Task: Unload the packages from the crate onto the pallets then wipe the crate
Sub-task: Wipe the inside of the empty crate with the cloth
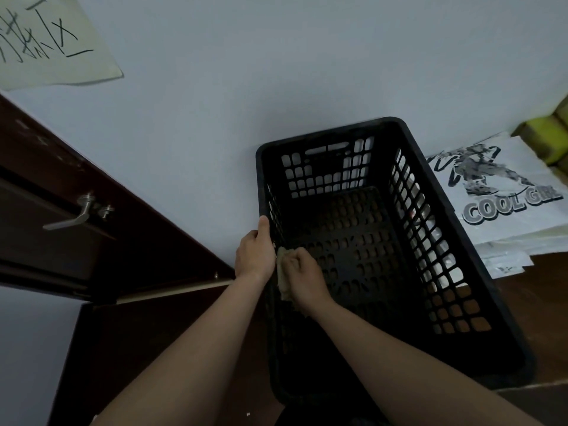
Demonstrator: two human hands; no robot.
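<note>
A black slotted plastic crate stands on the floor against the pale wall, with nothing inside it. My left hand grips the crate's left rim, thumb lying along the top edge. My right hand is inside the crate, holding a pale yellowish cloth pressed against the inner face of the left wall. White plastic packages, the top one printed "COOL GIRL", lie stacked to the right of the crate.
A dark brown door with a metal lever handle stands at the left. A paper sign with handwriting hangs on the wall at top left. Yellow-green blocks sit at the far right.
</note>
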